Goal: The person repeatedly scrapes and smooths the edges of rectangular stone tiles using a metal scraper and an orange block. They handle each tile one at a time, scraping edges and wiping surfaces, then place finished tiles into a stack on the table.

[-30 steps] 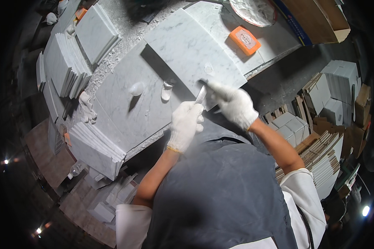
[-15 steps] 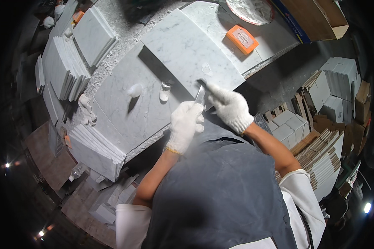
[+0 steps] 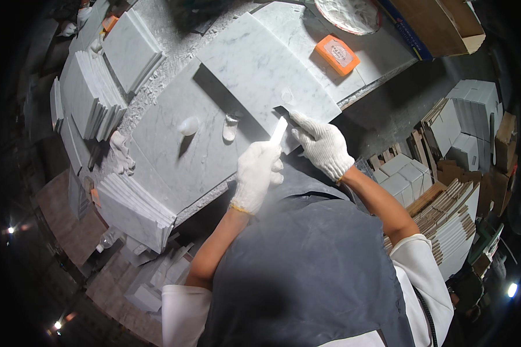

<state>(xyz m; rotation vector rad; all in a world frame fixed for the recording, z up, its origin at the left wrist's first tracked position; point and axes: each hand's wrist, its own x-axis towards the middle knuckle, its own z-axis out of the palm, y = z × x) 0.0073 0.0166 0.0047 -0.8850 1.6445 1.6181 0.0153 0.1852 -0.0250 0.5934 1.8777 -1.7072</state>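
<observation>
My left hand [image 3: 257,170], in a white knit glove, is closed around a flat, narrow blade [image 3: 279,132] that looks like a scraper and shines bright white. My right hand [image 3: 324,144], gloved alike, is closed beside it, with a small dark-edged flat piece [image 3: 281,110] at its fingertips; its kind is unclear. Both hands are over the near corner of a grey-veined white marble tile [image 3: 266,69]. A pale round spot [image 3: 286,96] marks that tile. To the left, a small white tube-like container [image 3: 230,128] and a translucent rounded plastic piece [image 3: 188,126] rest on the slab below.
An orange box [image 3: 337,55] and a round dish of white paste or powder [image 3: 350,14] are at the back right, near a cardboard box [image 3: 446,26]. Tile stacks [image 3: 92,95] line the left; another tile stack [image 3: 136,211] stands nearer. White boxes [image 3: 402,176] stand right.
The blade in my left hand has tilted and now catches the light. My right hand has shifted slightly, its fingers a little farther from the blade.
</observation>
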